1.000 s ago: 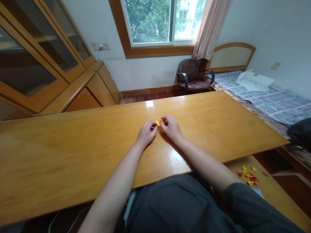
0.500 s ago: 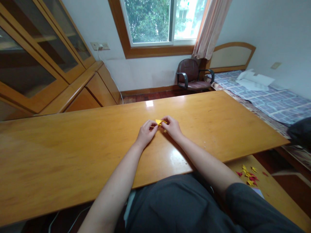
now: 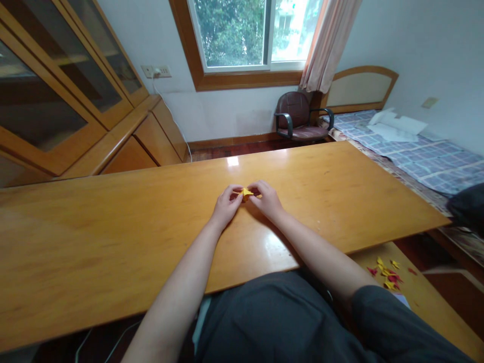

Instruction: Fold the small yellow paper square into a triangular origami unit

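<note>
A small yellow folded-paper piece (image 3: 245, 193), looking like an origami crane, is held just above the table between both my hands. My left hand (image 3: 227, 202) pinches its left side between thumb and fingers. On the other side, my right hand (image 3: 266, 197) has its thumb and fingertips closed on the right part of the paper. The fingers cover both ends of the piece, and its finer folds are too small to make out.
The glossy wooden table (image 3: 124, 227) stretches to both sides. On a lower wooden surface at the right lie several yellow and red folded-paper pieces (image 3: 388, 275). Beyond the table stand a brown armchair (image 3: 297, 113), a bed (image 3: 423, 151) and a glass-door cabinet (image 3: 91, 96).
The yellow paper has turned and spread between my fingers, its pointed flap now facing differently. Both hands have shifted only slightly.
</note>
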{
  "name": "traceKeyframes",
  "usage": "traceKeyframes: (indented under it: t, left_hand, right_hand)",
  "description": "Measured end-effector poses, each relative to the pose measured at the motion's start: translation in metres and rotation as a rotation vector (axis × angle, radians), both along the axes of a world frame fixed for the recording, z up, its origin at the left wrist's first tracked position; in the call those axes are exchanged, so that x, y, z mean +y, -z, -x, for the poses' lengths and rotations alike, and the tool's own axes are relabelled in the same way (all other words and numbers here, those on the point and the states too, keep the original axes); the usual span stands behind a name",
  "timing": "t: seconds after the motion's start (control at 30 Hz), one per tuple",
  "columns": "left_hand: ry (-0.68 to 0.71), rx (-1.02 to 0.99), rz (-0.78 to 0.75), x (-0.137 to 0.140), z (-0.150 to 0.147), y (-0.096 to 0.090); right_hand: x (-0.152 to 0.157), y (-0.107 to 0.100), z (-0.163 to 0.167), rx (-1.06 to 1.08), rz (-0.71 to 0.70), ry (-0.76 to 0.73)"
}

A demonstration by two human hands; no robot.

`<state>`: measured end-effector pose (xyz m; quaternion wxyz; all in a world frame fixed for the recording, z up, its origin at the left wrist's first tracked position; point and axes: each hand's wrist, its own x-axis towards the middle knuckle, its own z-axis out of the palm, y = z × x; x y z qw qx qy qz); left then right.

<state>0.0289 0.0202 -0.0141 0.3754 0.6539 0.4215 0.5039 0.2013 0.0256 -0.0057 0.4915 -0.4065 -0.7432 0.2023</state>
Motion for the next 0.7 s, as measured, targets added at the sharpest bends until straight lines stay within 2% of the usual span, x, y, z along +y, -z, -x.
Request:
traceKeyframes:
  t: [0.33, 0.7]
  left_hand:
    - [0.033, -0.101, 0.02, 0.0002, 0.0053, -0.002]
    - [0.026, -0.149, 0.047, 0.0012, 0.0059, 0.0017]
  right_hand:
    - [-0.0002, -0.0027, -0.0006, 0.142, -0.042, -0.1]
    - [-0.0011, -0.0007, -0.0012, 0.145, -0.021, -0.114]
